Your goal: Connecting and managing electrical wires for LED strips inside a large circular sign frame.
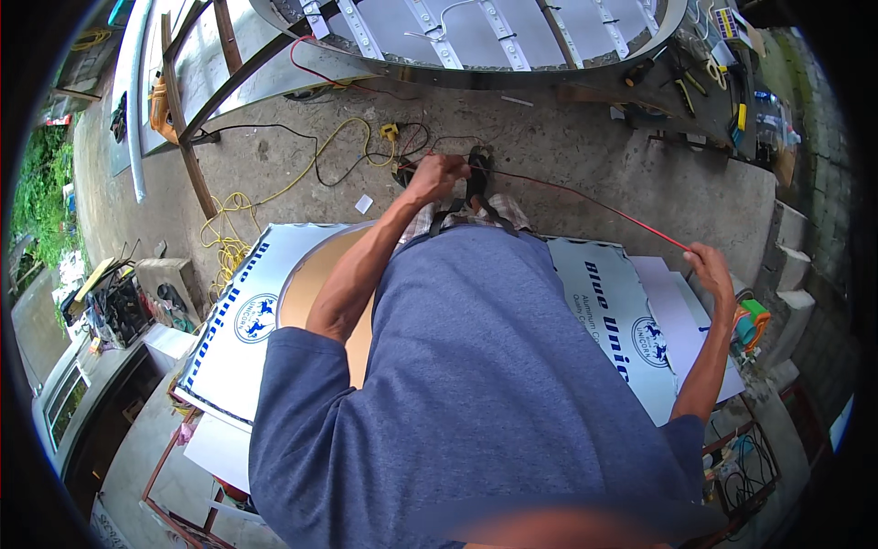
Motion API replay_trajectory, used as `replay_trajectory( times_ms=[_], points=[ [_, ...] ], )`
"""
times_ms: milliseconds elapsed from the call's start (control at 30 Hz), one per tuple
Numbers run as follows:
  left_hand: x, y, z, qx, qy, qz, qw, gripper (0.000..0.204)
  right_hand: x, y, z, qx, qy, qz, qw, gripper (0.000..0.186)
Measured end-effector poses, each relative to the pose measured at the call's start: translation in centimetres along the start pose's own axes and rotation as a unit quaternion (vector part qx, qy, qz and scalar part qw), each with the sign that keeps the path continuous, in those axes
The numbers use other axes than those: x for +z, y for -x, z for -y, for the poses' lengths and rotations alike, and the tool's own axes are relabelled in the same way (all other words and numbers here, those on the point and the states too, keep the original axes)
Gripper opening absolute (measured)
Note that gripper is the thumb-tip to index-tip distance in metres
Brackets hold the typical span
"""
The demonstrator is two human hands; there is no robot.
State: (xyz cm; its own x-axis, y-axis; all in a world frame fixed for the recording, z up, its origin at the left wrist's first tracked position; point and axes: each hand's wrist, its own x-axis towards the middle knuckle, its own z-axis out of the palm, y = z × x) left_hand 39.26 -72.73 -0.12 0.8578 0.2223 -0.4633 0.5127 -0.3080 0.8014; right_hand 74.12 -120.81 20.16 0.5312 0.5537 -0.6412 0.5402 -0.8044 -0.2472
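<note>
A thin red-and-black electrical wire (631, 219) is stretched across the front of my body between my two hands. My left hand (439, 179) is closed around it near my feet, its fingertips partly hidden. Out to the right, my right hand (708, 267) pinches the wire between thumb and fingers with the arm extended. Past the left hand, more thin wire trails over the concrete floor (549, 128).
A large rounded frame (567, 71) with rows of LED strips (508, 41) lies ahead. Pliers (684, 96) and other tools sit on the right bench. Yellow cable (229, 240) coils at left, near an orange power tool (162, 108). White printed panels (215, 343) lie behind me.
</note>
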Motion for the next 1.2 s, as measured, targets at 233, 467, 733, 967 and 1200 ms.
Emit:
replay_trajectory(
  times_ms=[233, 467, 733, 967, 1200],
  points=[
    [3.1, -1.7, -5.3, 0.077, -0.060, -0.049, 0.994, 0.030, -0.8, -1.0, 5.5, 0.094, -0.258, -0.030, 0.961, 0.039],
    [-2.2, 1.2, -18.5, -0.113, 0.311, 0.240, 0.912, 0.081, 2.3, -6.2, 20.9, 0.035, -0.726, 0.021, 0.687, 0.032],
    [-2.9, 2.9, -17.3, -0.092, 0.611, 0.077, 0.783, 0.062, 6.2, -9.8, 30.5, -0.037, -0.796, 0.127, 0.590, 0.027],
    [-6.7, 6.7, -12.2, -0.051, 0.743, -0.144, 0.651, 0.025, 8.8, -9.6, 33.7, -0.014, -0.768, 0.168, 0.619, 0.026],
    [-13.2, 9.9, -9.5, 0.134, 0.671, -0.330, 0.651, 0.024, 9.6, -10.2, 35.8, 0.019, -0.705, 0.154, 0.693, 0.029]
  ],
)
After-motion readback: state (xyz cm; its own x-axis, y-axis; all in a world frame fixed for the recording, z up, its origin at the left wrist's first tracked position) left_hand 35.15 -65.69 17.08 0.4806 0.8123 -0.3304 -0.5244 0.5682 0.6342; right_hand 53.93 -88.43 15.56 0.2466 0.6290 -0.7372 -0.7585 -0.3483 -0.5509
